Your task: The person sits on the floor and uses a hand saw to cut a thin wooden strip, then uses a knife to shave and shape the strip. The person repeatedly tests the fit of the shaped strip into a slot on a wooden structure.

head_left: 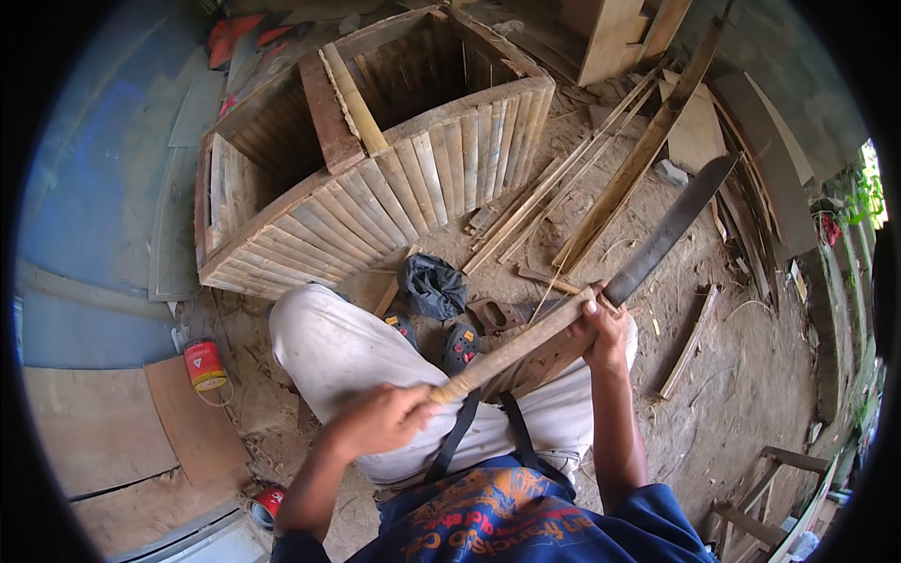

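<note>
A machete point(668, 230) with a broad dark blade points up and away to the right. My right hand point(608, 330) is closed around the base of its blade, above my right knee. A long pale wooden shaft point(516, 348) runs from there down to the left across my lap. Around its near end, my left hand point(383, 418) is closed. Whether the shaft is the machete's handle or a separate stick, I cannot tell, because my right fingers cover the join. Beneath the shaft, a flat brown wooden piece point(556, 361) lies against my right leg.
Ahead stands a slatted wooden frame point(427, 178), open on top. A black plastic bag point(433, 286) lies before my feet. Bamboo lengths point(648, 141) lean at the back right, and a wood strip point(690, 342) rests on the dirt. A red can point(205, 364) stands left.
</note>
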{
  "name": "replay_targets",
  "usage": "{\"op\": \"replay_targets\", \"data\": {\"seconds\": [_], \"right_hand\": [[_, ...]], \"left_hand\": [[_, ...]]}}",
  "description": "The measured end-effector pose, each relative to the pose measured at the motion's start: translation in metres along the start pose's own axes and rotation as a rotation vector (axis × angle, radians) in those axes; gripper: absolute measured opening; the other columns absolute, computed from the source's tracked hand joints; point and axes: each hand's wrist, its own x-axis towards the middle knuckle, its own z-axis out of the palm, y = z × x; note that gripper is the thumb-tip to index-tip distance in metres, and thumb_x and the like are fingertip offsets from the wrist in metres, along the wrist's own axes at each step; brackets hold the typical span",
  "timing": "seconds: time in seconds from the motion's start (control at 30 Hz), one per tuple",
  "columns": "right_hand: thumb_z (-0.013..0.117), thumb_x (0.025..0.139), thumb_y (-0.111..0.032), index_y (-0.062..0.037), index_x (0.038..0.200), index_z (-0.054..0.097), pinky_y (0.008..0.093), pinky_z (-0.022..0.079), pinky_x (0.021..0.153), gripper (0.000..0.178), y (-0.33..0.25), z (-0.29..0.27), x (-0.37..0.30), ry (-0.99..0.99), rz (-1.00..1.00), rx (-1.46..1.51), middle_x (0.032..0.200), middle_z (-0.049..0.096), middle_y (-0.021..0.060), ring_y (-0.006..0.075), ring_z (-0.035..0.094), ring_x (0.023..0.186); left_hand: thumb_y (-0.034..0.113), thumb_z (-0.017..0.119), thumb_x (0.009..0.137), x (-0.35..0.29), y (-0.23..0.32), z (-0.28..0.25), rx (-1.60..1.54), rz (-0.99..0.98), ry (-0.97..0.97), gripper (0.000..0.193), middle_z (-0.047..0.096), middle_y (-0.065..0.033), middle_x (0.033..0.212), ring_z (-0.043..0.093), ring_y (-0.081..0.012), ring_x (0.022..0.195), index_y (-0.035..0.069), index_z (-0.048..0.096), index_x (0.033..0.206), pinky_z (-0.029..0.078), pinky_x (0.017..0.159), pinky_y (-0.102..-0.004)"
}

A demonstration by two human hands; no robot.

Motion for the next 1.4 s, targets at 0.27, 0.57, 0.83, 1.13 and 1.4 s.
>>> {"op": "replay_targets", "data": {"seconds": [0.27,0.57,0.83,1.13,1.4], "right_hand": [[0.07,0.09,-0.019,-0.0017,0.091,0.067,0.0267,0.048,0.051,0.017,-0.003,0.002,0.014,0.286,-0.116,-0.904,0.075,0.066,0.0064,0.0113,0.06,0.061],[0.077,0.067,-0.014,-0.0047,0.091,0.063,0.0414,0.053,0.06,0.03,0.035,0.028,-0.033,-0.384,-0.326,-1.373,0.071,0.063,0.0124,0.0318,0.065,0.063],[0.066,0.085,-0.016,-0.0019,0.087,0.065,0.036,0.052,0.046,0.014,0.018,-0.041,0.053,0.134,-0.095,-1.485,0.063,0.066,0.0109,0.024,0.065,0.053],[0.068,0.082,-0.004,-0.002,0.083,0.063,0.0335,0.051,0.046,0.005,0.015,-0.033,-0.001,-0.002,-0.071,-1.25,0.061,0.061,0.0063,0.0155,0.059,0.053],[0.077,0.062,-0.016,-0.0067,0.089,0.062,0.0426,0.051,0.057,0.032,0.027,0.012,-0.018,-0.358,-0.327,-1.435,0.07,0.062,0.0104,0.0339,0.064,0.065]], "left_hand": [[0.037,0.045,0.105,0.046,0.002,0.065,-1.128,0.055,0.053,0.034,0.041,0.0053,0.073,0.039,-0.0033,0.06,0.005,0.06,0.105,0.037,0.052,-0.0194],[0.03,0.041,0.106,0.077,0.006,0.071,-0.762,0.031,0.265,0.033,0.056,-0.0108,0.071,0.057,-0.0202,0.059,-0.001,0.053,0.107,0.045,0.055,-0.0345],[0.029,0.039,0.106,0.041,-0.007,0.069,-0.61,0.055,0.31,0.028,0.056,-0.0106,0.069,0.06,-0.0242,0.061,0.003,0.05,0.106,0.046,0.058,-0.0382],[0.029,0.052,0.103,0.068,0.004,0.059,-1.101,0.056,0.274,0.025,0.052,-0.0008,0.066,0.046,-0.0067,0.04,0.006,0.044,0.102,0.038,0.035,-0.0239],[0.023,0.056,0.099,0.081,0.008,0.064,-0.563,0.216,0.379,0.032,0.064,-0.0157,0.079,0.063,-0.0228,0.06,-0.004,0.051,0.116,0.049,0.055,-0.0351]]}}
